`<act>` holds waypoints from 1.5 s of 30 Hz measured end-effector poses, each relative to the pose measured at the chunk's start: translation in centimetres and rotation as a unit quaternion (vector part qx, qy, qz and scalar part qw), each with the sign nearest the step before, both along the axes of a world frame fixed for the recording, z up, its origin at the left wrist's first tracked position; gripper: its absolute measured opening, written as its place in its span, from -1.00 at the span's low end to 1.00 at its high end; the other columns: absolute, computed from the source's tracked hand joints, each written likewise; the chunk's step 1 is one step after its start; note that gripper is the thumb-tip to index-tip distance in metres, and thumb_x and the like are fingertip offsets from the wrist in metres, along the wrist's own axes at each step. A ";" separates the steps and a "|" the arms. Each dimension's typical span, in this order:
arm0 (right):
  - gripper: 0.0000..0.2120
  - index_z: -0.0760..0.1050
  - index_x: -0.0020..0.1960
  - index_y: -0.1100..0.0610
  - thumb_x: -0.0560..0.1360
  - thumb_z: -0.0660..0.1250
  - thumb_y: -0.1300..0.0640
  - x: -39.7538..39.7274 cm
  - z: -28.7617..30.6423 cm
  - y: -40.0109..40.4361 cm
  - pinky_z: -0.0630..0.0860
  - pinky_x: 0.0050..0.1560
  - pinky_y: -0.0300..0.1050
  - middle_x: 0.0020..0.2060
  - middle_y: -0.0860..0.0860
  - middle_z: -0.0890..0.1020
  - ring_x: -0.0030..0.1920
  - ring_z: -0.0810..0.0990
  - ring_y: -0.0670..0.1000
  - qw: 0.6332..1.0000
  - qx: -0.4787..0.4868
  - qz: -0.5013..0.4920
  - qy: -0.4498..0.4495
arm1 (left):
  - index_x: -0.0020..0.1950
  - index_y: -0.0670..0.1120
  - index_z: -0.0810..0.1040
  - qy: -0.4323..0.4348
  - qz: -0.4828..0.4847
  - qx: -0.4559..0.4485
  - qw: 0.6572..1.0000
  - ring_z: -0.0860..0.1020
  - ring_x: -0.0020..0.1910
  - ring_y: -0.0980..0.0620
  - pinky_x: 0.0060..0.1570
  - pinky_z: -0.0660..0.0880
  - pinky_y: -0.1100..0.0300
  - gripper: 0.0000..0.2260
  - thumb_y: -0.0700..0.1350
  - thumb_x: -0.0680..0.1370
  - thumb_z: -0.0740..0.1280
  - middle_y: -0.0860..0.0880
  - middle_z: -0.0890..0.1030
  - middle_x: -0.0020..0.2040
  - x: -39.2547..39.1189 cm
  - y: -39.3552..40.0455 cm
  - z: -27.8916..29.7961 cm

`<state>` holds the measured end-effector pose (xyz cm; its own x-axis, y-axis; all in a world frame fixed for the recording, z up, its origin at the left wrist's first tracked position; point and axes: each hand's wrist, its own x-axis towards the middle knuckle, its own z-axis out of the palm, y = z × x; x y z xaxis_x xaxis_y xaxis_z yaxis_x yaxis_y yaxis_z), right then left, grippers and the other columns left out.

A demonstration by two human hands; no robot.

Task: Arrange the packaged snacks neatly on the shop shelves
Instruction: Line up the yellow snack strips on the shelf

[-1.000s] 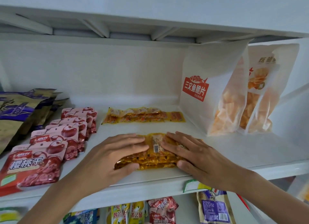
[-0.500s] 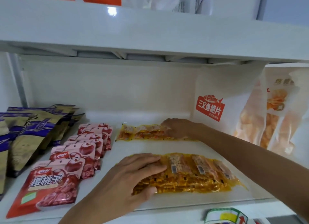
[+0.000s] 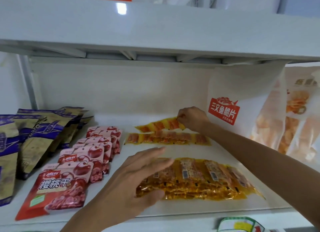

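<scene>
With the right hand [image 3: 191, 118] pinching the end of the top orange strip [image 3: 161, 125] at the shelf's back, lift it gently and lay it squarely, while the open left hand [image 3: 138, 178] steadies the front stack [image 3: 204, 181] beneath its fingers.

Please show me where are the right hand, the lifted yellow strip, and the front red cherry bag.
right hand [image 3: 192, 118], head view, on the back of the hand.
lifted strip [image 3: 161, 125], head view, on its orange middle part.
cherry bag [image 3: 55, 188], head view, on the front face near the white letters.
</scene>
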<state>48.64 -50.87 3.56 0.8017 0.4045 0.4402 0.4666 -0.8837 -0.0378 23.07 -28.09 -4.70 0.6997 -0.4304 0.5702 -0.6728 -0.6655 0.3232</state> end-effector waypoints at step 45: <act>-0.60 0.38 0.59 -0.01 0.76 0.12 0.05 -22.9 -6.0 -11.5 0.34 0.53 0.05 0.57 -0.08 0.39 0.58 0.31 -0.11 0.955 -0.053 0.286 -0.052 | 0.38 0.15 0.56 -0.063 0.089 0.061 0.992 0.49 0.40 0.12 0.30 0.50 -0.24 -0.63 0.24 0.68 0.17 0.25 0.51 0.39 -2.7 4.1 -0.4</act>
